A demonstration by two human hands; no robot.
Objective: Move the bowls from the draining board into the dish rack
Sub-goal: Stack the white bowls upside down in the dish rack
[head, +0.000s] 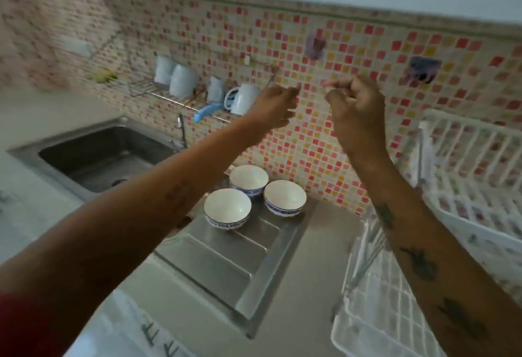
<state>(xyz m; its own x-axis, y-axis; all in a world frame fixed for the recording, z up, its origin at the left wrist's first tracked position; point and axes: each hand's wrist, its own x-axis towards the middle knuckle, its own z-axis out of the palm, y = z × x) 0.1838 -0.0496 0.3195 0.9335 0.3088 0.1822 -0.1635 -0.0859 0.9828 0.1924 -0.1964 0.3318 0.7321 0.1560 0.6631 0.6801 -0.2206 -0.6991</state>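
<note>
Three white bowls with blue patterned rims stand upright on the steel draining board [226, 260]: a near one [227, 207], a far one [248, 178] and a right one [284, 197]. The white plastic dish rack [378, 314] sits on the counter to the right, its upper tier [474, 159] against the wall. Both arms are raised well above the bowls, in front of the tiled wall. My left hand [275, 105] has its fingers loosely curled and holds nothing. My right hand [354, 102] is closed in a loose fist, with nothing in it.
A steel sink [104, 156] with a tap [182, 130] lies left of the draining board. A wall-mounted wire rack [158, 88] holds white mugs [180, 80] and a blue utensil [206, 111]. Two hooks [422, 70] stick to the mosaic wall. The picture is blurred.
</note>
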